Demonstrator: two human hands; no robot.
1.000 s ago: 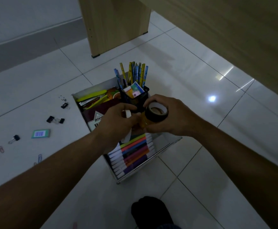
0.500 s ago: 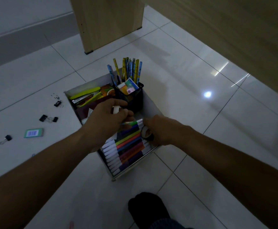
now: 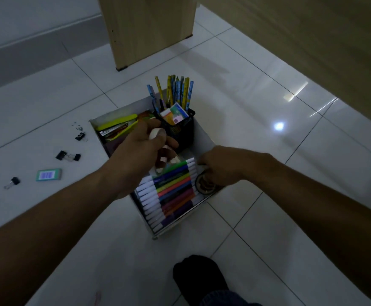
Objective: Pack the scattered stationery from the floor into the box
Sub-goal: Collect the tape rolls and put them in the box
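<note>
White tape roll [image 3: 157,134] is sitting pinched in the curled left hand [image 3: 140,146] above the box [image 3: 204,138]; the right hand [image 3: 221,166] is closing its fingers on a dark tape roll [image 3: 204,187] at the box's right edge, beside rows of white-capped markers [image 3: 171,193]; black binder clips [image 3: 68,156] and a teal card [image 3: 48,175] are lying on the pale tiled floor [image 3: 268,151] to the left.

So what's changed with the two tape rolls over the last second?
The right hand carried the dark tape roll from above the box down to its right edge beside the markers, still gripping it. The left hand still holds the white roll over the box. Binder clips and green card stayed on the floor.
</note>
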